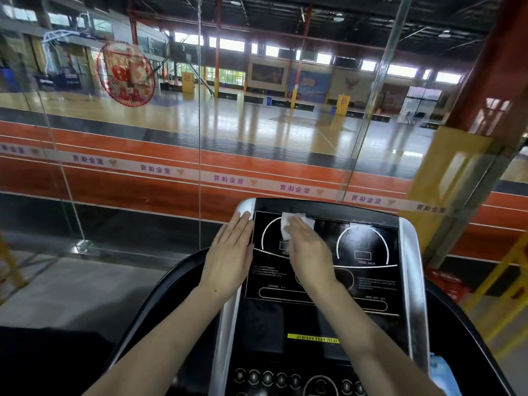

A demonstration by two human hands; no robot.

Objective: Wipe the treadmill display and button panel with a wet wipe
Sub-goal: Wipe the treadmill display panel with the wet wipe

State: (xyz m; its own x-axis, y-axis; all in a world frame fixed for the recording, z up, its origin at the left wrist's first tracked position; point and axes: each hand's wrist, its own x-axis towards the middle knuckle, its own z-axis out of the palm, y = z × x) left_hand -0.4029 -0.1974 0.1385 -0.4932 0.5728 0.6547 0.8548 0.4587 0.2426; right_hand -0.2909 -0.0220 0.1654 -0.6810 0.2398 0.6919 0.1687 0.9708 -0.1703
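The treadmill's black display (363,252) with white arcs and text fills the lower middle of the view, framed by silver side rails. My right hand (308,252) lies flat on its upper left part and presses a white wet wipe (285,224) against the glass with straight fingers. My left hand (231,255) rests flat on the left silver rail (228,324), fingers straight and together. Below the display sits the button panel (291,378) with a row of round buttons and a yellow warning strip (314,337).
A glass wall (200,138) stands right behind the console, with a sports hall beyond it. Black curved handrails (160,304) flank the console. A blue packet (441,372) lies at the console's lower right edge. A yellow frame (497,281) stands at the right.
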